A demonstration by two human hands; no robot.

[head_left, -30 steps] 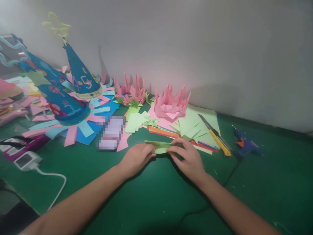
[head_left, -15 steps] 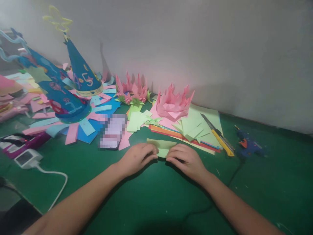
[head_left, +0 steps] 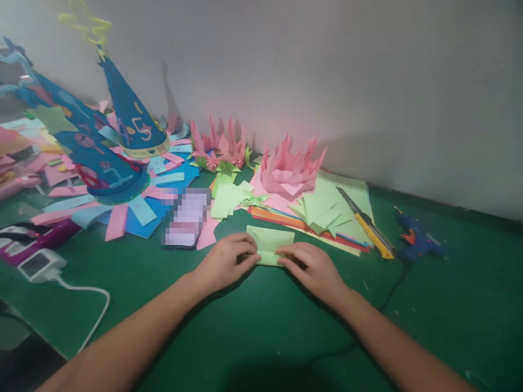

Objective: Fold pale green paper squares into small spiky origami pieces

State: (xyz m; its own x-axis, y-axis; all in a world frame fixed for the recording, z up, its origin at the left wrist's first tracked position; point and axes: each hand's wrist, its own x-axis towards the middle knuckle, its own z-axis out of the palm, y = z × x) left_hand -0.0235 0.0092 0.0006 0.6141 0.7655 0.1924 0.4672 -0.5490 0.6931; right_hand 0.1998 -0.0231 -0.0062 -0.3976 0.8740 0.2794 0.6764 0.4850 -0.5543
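1. Two bare hands at work, and we have them together mid-bench (head_left: 229, 332); our left hand (head_left: 229, 258) pinches the left end of a pale green paper (head_left: 272, 238) between thumb and fingers; our right hand (head_left: 312, 265) pinches the right end, thumb low, fingers over the top; the paper lies between them, well forward of the bench's back edge.

2. Why that hold? One hand at each end, we judge, keeps the crease straight and the fold from springing up; the near part makes a narrow doubled band, the far flap slants upward; it looks thin, matte and flexible.

3. Just beyond, coloured sheets (head_left: 278, 218) and loose green pieces (head_left: 322, 215) fan out, presumably for easy reach; right of them we spot a yellow cutter (head_left: 368, 231), its blade towards the back edge; a blue glue gun (head_left: 419, 239) sits further right, likely kept apart from the paper.

4. Near the back edge, we get two pink crowns (head_left: 290, 174), all sharp folded spikes.

5. Over towards the bench's left edge, two blue cone hats (head_left: 134, 125), smooth-sided, ringed by splayed paper strips (head_left: 116, 222); a flat phone (head_left: 190, 215) lies nearer us, its screen unreadable.
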